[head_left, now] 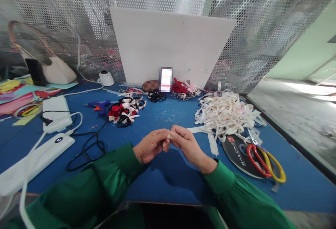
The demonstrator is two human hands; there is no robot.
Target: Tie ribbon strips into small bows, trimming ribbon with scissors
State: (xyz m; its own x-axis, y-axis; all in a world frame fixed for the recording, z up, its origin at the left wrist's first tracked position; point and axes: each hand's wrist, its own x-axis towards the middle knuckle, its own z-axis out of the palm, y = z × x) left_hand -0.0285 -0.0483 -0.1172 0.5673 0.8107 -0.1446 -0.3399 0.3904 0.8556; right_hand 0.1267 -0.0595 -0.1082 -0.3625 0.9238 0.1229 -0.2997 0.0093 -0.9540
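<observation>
Both hands meet above the front middle of the blue table. Between their fingertips is a small bit of pale ribbon [169, 136], mostly hidden by the fingers. My left hand [153, 145] pinches it from the left with thumb and forefinger. From the other side, my right hand [187, 145] grips it with curled fingers. A white ribbon strip [196, 129] runs from behind my right hand toward a heap of white ribbons [225, 111]; whether it joins the held piece, I cannot tell. Beyond my left hand lies a pile of red, white and black bow hair ties [124, 111].
On the right, scissors [262, 160] with red and yellow handles rest partly on a dark round disc [240, 157]. At left are a blue glue gun [101, 106], black cable and white power strip [39, 162]. A phone [166, 79] leans on the white board [173, 43].
</observation>
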